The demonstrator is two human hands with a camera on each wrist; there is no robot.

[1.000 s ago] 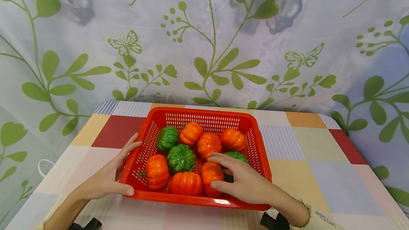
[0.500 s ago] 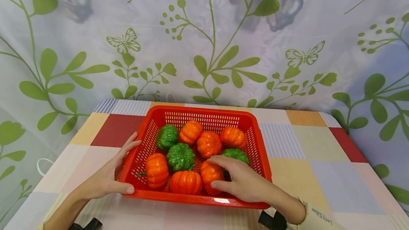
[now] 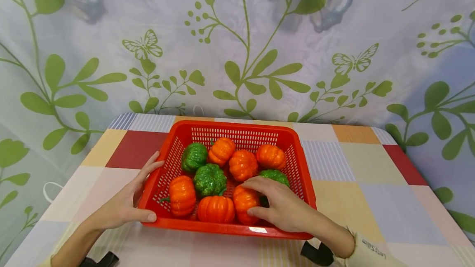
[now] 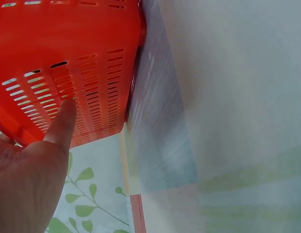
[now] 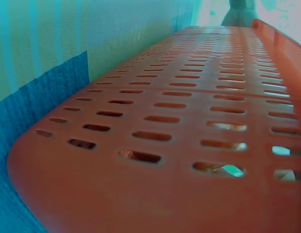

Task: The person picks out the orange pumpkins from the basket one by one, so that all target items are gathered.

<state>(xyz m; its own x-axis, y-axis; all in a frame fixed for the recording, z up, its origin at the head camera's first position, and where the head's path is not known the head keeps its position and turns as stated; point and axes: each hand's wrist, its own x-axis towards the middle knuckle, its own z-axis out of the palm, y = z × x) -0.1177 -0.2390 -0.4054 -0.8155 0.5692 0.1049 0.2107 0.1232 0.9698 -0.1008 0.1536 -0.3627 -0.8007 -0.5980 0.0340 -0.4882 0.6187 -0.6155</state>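
A red slotted plastic basket (image 3: pixel 237 228) holds several small glossy ribbed pumpkins, some orange and some green. My right hand (image 3: pixel 283 207) reaches over the front rim and grips an orange pumpkin (image 3: pixel 245 204) between thumb and fingers; part of that pumpkin is hidden. Behind those fingers a green pumpkin (image 3: pixel 276 176) is partly covered. At the front left corner my left hand (image 3: pixel 120 205) rests on the basket, thumb laid on the rim and fingers spread along the left side. The left wrist view shows a straight finger (image 4: pixel 63 124) against the slotted outer wall.
Other orange pumpkins (image 3: pixel 216 209) and green pumpkins (image 3: pixel 210 180) lie around the gripped one. Under the basket is a patchwork tablecloth (image 3: pixel 345 205). A leaf-patterned curtain (image 3: pixel 167 32) hangs behind the table. The right wrist view is filled by the basket's outer wall (image 5: pixel 155 116).
My right fingers have come down and drawn in around the orange pumpkin. The left hand keeps its place at the corner. The head view has shifted slightly.
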